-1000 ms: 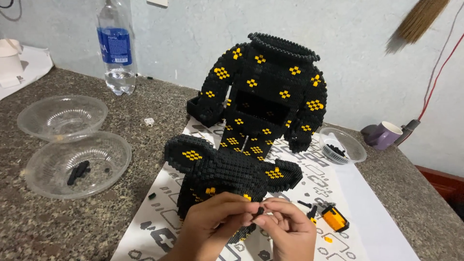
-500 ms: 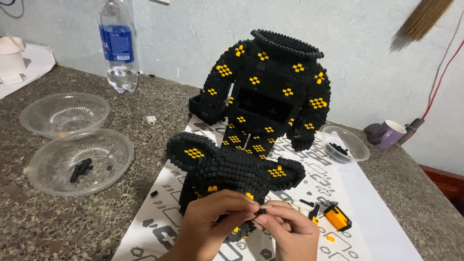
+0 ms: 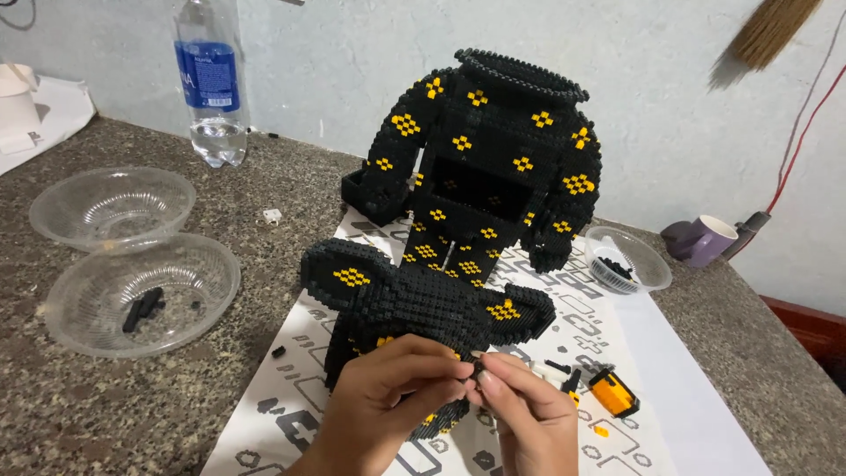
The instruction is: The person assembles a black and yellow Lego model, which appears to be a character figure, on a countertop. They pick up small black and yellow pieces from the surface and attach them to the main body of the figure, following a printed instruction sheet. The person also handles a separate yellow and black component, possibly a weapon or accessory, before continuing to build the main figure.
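Your left hand (image 3: 388, 397) and right hand (image 3: 520, 414) meet just in front of the black brick head (image 3: 423, 308), fingertips pressed together around a tiny dark brick piece (image 3: 471, 377). Both hands are pinched shut on that piece, thumb against forefinger, and it is almost hidden between them. The heel of your left hand covers the lower front of the head.

The head sits on the printed white sheet (image 3: 687, 414), round ears sticking out to each side, each ear with a yellow diamond patch. Just right of the head, on the same sheet, lie an orange and black tool (image 3: 613, 392) and a few loose small bricks (image 3: 564, 375). One loose black brick (image 3: 278, 351) lies at the sheet's edge, just left of the head.

Well to the left of the head, on the speckled stone counter (image 3: 106, 405), stands a clear plastic bowl (image 3: 141, 295) with a few black pieces inside; a second clear bowl (image 3: 113, 207) touches it on the far side.

Behind the head stands the black brick torso (image 3: 493, 176), upright, arms hanging, dotted with yellow diamonds. Right of the torso is a small clear bowl (image 3: 627, 258) holding dark bricks, then a purple mug (image 3: 703, 240). Far left behind, a water bottle (image 3: 211, 84) stands by the wall.
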